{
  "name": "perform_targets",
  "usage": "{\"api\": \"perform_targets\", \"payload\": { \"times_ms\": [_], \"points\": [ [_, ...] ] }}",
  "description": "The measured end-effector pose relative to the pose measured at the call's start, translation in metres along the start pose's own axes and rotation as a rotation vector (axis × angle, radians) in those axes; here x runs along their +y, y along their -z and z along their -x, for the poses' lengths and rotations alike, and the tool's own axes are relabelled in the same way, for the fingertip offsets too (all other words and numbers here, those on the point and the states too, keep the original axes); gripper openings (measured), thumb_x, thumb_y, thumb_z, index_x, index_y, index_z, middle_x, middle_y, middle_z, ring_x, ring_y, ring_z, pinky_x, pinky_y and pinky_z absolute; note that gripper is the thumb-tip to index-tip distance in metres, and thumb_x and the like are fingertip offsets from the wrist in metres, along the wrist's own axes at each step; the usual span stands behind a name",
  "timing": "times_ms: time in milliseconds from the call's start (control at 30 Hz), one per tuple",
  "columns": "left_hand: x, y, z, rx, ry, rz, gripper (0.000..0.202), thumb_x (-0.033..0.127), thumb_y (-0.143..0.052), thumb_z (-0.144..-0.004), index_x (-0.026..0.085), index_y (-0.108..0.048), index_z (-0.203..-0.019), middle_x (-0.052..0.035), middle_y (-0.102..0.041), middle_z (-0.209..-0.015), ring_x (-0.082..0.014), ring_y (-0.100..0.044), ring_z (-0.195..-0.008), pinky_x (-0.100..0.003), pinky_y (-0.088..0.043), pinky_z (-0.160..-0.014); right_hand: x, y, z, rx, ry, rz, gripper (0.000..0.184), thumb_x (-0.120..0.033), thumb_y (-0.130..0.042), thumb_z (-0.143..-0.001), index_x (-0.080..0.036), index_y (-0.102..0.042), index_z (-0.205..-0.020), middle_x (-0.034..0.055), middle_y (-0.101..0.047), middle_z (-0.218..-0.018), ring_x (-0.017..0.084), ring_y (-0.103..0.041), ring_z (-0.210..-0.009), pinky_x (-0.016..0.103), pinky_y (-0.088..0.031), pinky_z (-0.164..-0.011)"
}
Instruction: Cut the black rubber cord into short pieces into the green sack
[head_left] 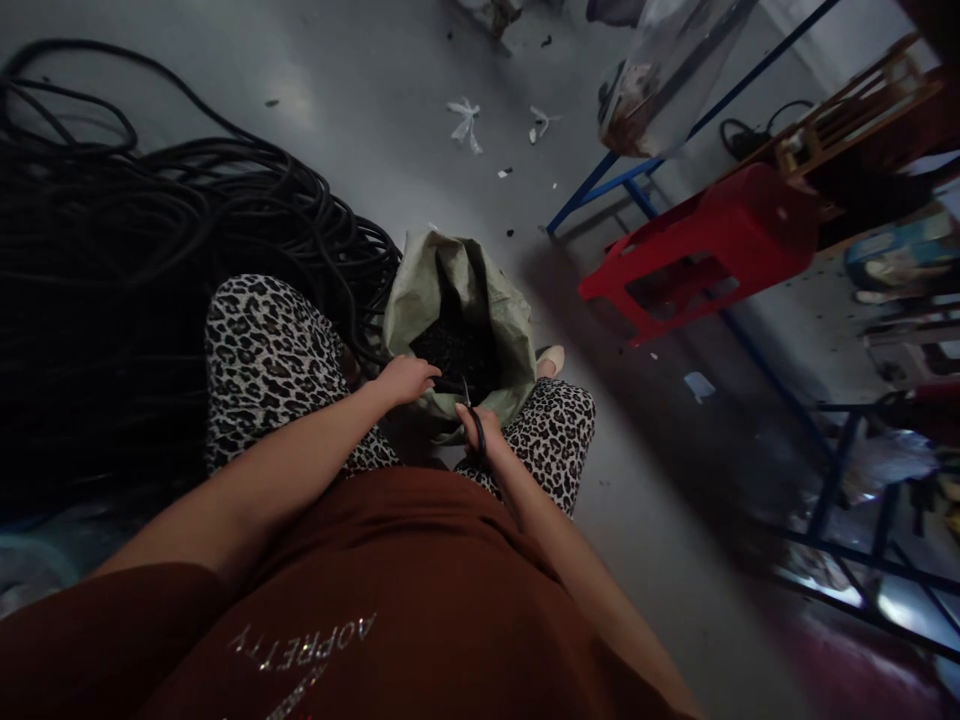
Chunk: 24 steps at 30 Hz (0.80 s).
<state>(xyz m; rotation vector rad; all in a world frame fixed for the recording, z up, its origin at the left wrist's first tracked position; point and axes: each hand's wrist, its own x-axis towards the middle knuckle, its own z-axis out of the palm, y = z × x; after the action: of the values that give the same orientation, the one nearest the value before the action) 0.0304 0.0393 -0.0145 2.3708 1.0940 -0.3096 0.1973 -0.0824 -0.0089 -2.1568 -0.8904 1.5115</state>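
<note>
My right hand [481, 430] is closed on a pair of scissors [478, 425], whose black handle loops round the fingers. The blades point up over the mouth of a pale green woven sack [517, 315]. Opposite it, my left hand [409, 380] is closed at the sack's near left rim, and a black cord [358, 350] runs to it from the left. The cord's short end by the fingertips is hard to make out. Small dark pieces [457, 350] lie inside the sack, which stands open between my knees.
A big heap of black cord [187, 200] covers the floor on the left. To the right, a red plastic stool [712, 240] lies tipped beside a blue metal frame [600, 185]. White plastic scraps [466, 122] are scattered on the grey floor [360, 110].
</note>
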Motion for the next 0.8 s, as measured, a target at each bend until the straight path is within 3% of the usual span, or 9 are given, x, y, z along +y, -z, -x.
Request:
{"api": "perform_targets", "payload": {
  "times_ms": [367,533,800],
  "points": [
    [-0.0001,-0.0008,0.0002,0.011,0.053,-0.051,0.034,0.03,-0.05,-0.09,0.029,-0.066,-0.121,-0.0069,-0.071,-0.113,-0.0219,-0.065,-0.102,-0.029,-0.046,-0.084,0.0029,0.001,-0.0002,-0.031,-0.102,-0.131,0.039,-0.044,-0.052,-0.095,-0.013,-0.057,-0.07,-0.0045,-0.045,-0.042,0.007,-0.041,-0.028,0.016,-0.031,-0.03],
    [0.002,0.0031,0.0011,0.048,0.096,0.017,0.035,0.031,-0.05,-0.09,0.03,-0.065,-0.121,-0.0064,-0.07,-0.113,-0.0223,-0.065,-0.101,-0.029,-0.047,-0.083,0.0016,-0.0001,0.0014,-0.059,-0.149,-0.221,0.045,-0.055,-0.048,-0.094,-0.012,-0.059,-0.088,-0.0039,-0.048,-0.044,0.011,-0.046,-0.03,0.018,-0.035,-0.03],
    [0.0046,0.0016,0.0019,0.051,0.066,0.035,0.036,0.033,-0.049,-0.09,0.03,-0.064,-0.123,-0.0058,-0.07,-0.113,-0.0219,-0.065,-0.102,-0.028,-0.047,-0.083,-0.001,-0.0041,0.0014,-0.197,-0.064,-0.137,0.051,-0.061,-0.045,-0.094,-0.013,-0.059,-0.096,-0.0012,-0.056,-0.05,0.013,-0.056,-0.038,0.018,-0.041,-0.038]
  ]
}}
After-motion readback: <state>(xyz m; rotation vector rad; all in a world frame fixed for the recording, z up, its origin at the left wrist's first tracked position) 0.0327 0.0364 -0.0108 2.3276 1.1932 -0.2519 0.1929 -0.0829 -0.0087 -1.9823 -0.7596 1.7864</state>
